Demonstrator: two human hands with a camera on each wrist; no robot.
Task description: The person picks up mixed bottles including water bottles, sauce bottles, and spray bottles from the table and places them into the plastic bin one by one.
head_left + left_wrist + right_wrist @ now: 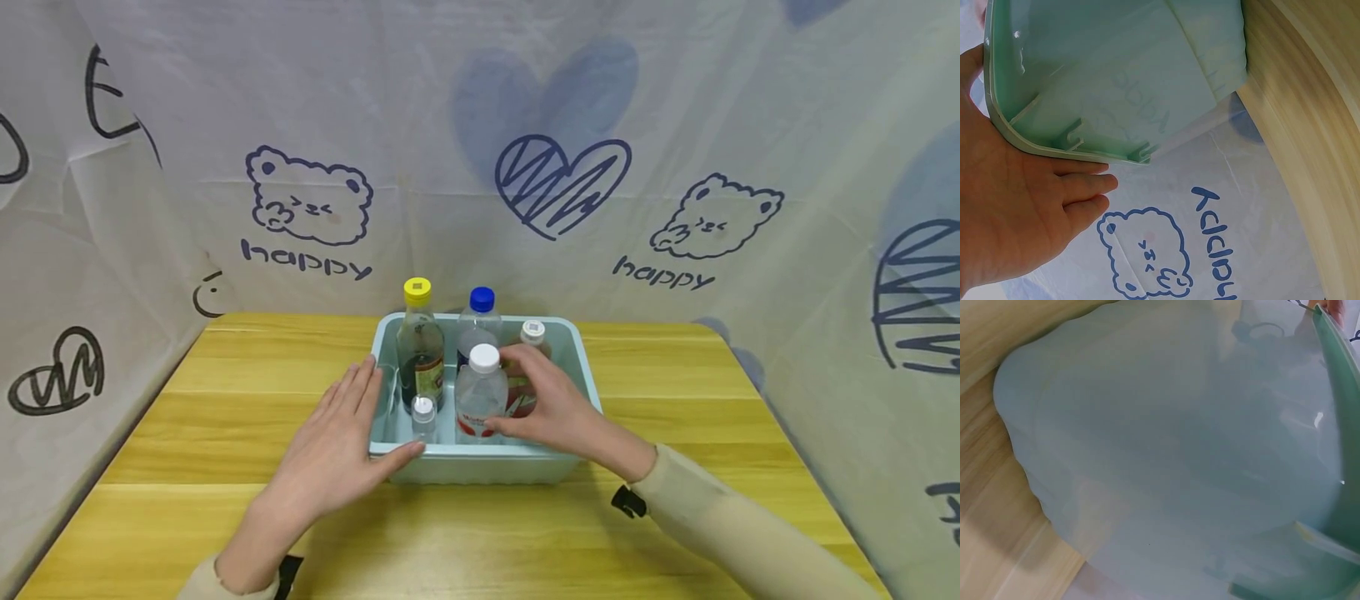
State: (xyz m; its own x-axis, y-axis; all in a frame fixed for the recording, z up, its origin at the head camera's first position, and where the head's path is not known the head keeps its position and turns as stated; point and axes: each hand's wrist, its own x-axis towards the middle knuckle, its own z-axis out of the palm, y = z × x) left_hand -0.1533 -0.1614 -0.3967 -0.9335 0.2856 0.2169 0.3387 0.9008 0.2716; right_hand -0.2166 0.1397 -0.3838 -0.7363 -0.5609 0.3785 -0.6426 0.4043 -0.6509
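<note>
A light green plastic bin (pixel 480 451) stands on the table with several bottles upright in it. My right hand (pixel 558 408) reaches over its right side and grips a clear bottle (pixel 482 393) with a white cap and red print, thumb in front and fingers on its right side. My left hand (pixel 330 454) lies along the bin's left rim, fingers straight, thumb on the front edge. In the left wrist view the left hand (pixel 1022 206) touches the bin's rim (pixel 1047 153). Bin wall (pixel 1147 450) fills most of the right wrist view, hiding the held bottle.
Inside the bin stand a yellow-capped bottle (pixel 420 342) of dark liquid, a blue-capped bottle (pixel 478 327), a white-capped bottle (pixel 533 333) partly behind the right hand, and a tiny clear bottle (pixel 424 418). Around the wooden table (pixel 480 542) hangs a printed cloth (pixel 420 100).
</note>
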